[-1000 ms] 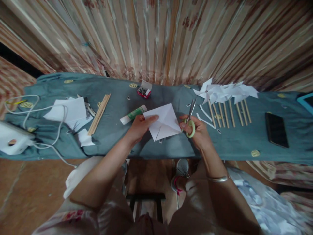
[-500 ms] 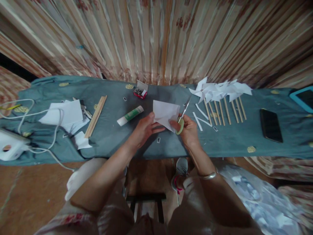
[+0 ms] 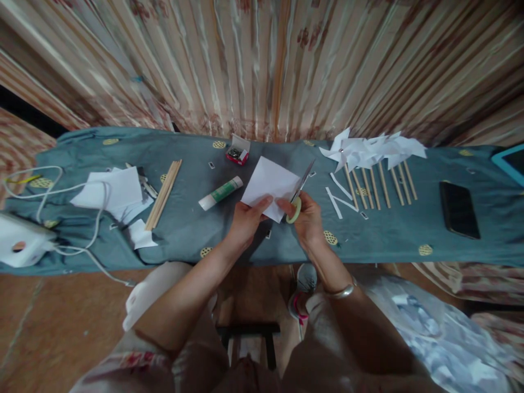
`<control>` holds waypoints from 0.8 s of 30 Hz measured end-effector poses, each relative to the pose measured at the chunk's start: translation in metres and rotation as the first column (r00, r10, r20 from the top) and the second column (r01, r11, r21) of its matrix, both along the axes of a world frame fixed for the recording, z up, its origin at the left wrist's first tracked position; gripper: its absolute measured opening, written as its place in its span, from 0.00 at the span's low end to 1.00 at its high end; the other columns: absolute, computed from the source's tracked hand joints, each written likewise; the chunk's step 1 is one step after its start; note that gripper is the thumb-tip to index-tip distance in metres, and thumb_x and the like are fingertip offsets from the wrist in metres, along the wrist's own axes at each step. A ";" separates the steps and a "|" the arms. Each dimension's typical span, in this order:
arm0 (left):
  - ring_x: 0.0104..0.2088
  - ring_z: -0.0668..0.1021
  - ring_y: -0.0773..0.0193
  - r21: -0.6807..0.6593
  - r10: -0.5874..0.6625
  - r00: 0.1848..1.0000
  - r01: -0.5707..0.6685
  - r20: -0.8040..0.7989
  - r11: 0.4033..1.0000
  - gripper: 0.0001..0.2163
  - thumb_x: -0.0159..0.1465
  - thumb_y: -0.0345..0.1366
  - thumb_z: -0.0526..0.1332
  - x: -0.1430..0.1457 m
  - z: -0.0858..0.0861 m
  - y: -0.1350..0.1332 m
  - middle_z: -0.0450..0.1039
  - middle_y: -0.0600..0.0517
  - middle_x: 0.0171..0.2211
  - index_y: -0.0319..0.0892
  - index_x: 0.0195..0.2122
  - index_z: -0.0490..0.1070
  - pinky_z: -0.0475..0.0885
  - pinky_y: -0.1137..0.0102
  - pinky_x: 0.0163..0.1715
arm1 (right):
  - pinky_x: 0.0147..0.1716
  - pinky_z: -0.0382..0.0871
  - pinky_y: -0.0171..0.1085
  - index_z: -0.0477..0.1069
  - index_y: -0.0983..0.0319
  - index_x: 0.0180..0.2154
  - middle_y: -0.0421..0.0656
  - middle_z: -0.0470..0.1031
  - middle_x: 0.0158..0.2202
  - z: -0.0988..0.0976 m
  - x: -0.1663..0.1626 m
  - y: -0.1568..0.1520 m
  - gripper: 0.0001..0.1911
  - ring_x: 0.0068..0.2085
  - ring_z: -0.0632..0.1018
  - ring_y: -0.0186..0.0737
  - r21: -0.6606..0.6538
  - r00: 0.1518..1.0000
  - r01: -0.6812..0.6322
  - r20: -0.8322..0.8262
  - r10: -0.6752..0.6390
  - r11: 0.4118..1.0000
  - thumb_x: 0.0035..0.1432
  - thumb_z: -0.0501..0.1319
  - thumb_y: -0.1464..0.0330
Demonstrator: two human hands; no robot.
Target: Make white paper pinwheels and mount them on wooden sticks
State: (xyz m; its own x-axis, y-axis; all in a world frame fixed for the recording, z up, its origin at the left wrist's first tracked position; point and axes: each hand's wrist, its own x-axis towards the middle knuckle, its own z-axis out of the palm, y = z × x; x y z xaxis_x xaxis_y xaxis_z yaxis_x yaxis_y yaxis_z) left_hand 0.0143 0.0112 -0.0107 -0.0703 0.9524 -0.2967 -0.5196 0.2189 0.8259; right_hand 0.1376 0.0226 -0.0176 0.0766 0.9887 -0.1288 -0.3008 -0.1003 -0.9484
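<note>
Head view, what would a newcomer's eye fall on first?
Likely the white sheet at the centre, pinched by the left hand, with scissors in the right hand at its right edge. Next, paper pinwheels on sticks, lying to the right. Behind, a pleated curtain fills the upper picture.

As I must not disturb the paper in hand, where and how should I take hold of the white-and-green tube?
Grip the white-and-green tube around its green middle, probably best from above and the left, fingers across its narrow width. It lies slanted on the cloth; the paper and left hand are near its right end.
</note>
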 end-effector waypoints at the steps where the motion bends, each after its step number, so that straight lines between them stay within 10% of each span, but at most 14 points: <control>1: 0.29 0.79 0.64 -0.009 0.006 1.000 -0.006 0.006 1.000 0.17 0.45 0.42 0.77 0.000 0.000 0.000 0.81 0.49 0.32 0.40 0.32 0.78 0.76 0.70 0.30 | 0.39 0.79 0.41 0.70 0.57 0.29 0.38 0.81 0.31 0.001 -0.001 -0.001 0.21 0.42 0.81 0.44 -0.006 1.000 -0.008 -0.010 0.008 1.000 0.34 0.77 0.61; 12: 0.28 0.79 0.63 0.054 0.117 0.992 -0.115 -0.044 0.992 0.16 0.44 0.39 0.77 -0.013 0.006 0.019 0.81 0.49 0.32 0.39 0.32 0.78 0.74 0.70 0.27 | 0.25 0.65 0.34 0.74 0.59 0.35 0.37 0.76 0.23 0.005 0.012 -0.011 0.24 0.25 0.73 0.33 -0.055 0.981 -0.166 0.095 0.171 0.985 0.45 0.72 0.48; 19: 0.31 0.80 0.63 0.140 0.251 0.967 -0.244 -0.039 0.960 0.16 0.42 0.37 0.77 -0.026 0.012 0.034 0.81 0.51 0.32 0.38 0.31 0.79 0.74 0.71 0.32 | 0.30 0.71 0.36 0.74 0.60 0.35 0.42 0.79 0.27 0.013 0.012 -0.033 0.30 0.27 0.76 0.35 -0.155 0.832 -0.519 0.135 0.539 0.840 0.44 0.69 0.42; 24: 0.28 0.78 0.64 0.118 0.256 0.966 -0.251 -0.032 0.961 0.18 0.41 0.39 0.78 -0.027 0.012 0.036 0.80 0.51 0.30 0.38 0.31 0.78 0.73 0.71 0.28 | 0.28 0.70 0.34 0.73 0.61 0.32 0.39 0.77 0.24 0.011 0.002 -0.039 0.31 0.25 0.75 0.33 -0.203 0.811 -0.547 0.114 0.574 0.812 0.40 0.70 0.41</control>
State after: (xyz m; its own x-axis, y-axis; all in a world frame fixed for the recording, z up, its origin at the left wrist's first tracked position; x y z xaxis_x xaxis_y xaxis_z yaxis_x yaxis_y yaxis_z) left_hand -0.0125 0.0474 0.0010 -0.3252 0.9283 -0.1801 -0.5063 -0.0101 0.8623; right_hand 0.1396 -0.0165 -0.0066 -0.4518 0.8337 -0.3177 0.0095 -0.3516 -0.9361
